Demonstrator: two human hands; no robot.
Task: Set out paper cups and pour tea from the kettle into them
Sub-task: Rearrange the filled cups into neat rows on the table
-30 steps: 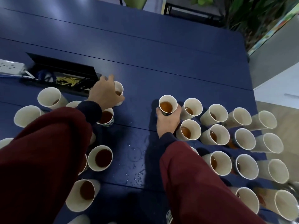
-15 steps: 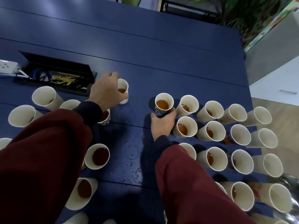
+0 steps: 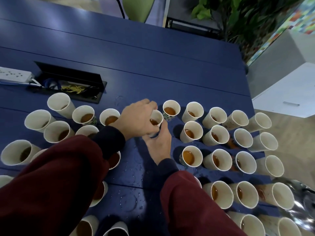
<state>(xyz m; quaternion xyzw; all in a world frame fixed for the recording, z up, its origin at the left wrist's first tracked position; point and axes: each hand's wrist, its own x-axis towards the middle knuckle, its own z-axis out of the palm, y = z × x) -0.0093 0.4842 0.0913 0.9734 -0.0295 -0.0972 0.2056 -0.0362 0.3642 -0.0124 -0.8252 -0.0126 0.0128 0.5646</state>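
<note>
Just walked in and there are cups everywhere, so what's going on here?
A person has both hands on one paper cup of tea in the middle of the blue table. The left hand grips its side near the rim, and the right hand holds it lower down. Many other cups stand around it, most with some tea already in them.

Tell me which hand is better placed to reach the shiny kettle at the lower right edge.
Probably the right hand: it lies nearer the kettle, and it holds the cup only at the base, while the left hand grips it near the rim.
</note>
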